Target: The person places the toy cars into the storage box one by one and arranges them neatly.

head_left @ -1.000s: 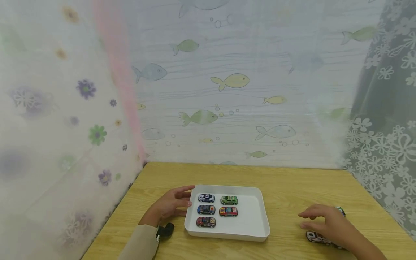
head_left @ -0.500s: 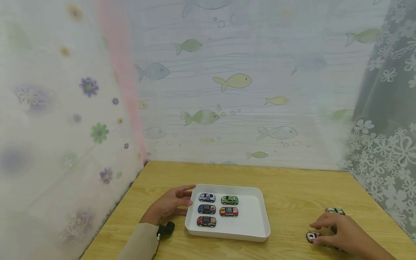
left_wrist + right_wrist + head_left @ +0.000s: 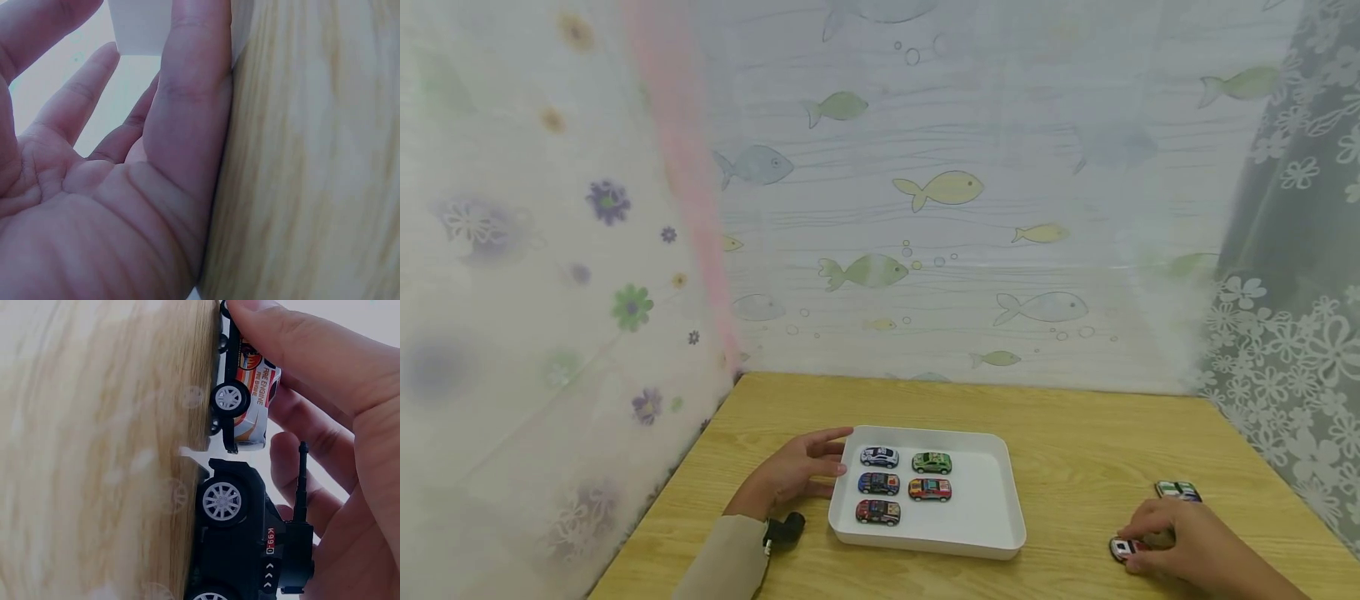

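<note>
On the right side of the tabletop [image 3: 1060, 467], my right hand [image 3: 1195, 542] pinches a small white and red car [image 3: 1125, 547] by its sides. It says FIRE ENGINE on it. I can't tell if all its wheels touch the wood. Just behind it, beside my right hand, is a black toy car [image 3: 250, 531] with a long stick on top. A green and white car [image 3: 1178, 491] sits a bit farther off, past my knuckles.

My left hand [image 3: 796, 468] has its fingers spread, and they touch the left side of a white tray [image 3: 985, 508]. Five cars are in the tray. A white and blue car [image 3: 879, 457], a blue car [image 3: 878, 483] and a dark red car [image 3: 877, 512] make one line on the left. Next to them are a green car [image 3: 932, 462] and a red and yellow car [image 3: 929, 489].
</note>
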The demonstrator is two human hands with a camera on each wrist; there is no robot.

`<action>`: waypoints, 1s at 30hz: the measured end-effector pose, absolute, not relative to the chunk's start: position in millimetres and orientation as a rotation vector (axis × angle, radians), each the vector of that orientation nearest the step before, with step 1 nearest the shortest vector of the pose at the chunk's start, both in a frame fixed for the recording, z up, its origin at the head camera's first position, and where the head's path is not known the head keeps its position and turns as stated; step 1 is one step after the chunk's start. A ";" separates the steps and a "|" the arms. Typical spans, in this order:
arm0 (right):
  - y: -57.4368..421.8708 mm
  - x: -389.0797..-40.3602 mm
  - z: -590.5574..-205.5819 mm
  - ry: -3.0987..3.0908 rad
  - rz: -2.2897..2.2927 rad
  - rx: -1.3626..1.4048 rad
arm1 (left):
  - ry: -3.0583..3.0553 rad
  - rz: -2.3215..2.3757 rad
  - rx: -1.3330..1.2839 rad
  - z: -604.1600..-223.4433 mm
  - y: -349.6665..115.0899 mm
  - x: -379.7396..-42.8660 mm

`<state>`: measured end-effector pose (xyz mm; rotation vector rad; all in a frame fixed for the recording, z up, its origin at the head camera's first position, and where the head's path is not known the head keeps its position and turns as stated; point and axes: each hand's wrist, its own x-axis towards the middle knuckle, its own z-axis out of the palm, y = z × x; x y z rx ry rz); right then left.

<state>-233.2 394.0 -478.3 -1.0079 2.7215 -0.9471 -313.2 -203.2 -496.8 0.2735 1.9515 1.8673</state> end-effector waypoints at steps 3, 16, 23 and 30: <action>393.5 -232.5 -477.4 2.727 -0.944 -1.001 | 1.951 1.866 0.275 -496.5 -203.0 -313.2; 375.1 -234.9 -464.8 2.901 -0.837 -0.995 | 1.946 1.866 0.279 -498.3 -203.8 -313.9; 356.6 -240.9 -452.5 2.885 -0.883 -0.972 | 1.944 1.869 0.268 -499.8 -203.7 -314.1; 336.0 -243.3 -444.9 2.966 -0.897 -1.024 | 1.948 1.864 0.283 -498.9 -204.3 -315.2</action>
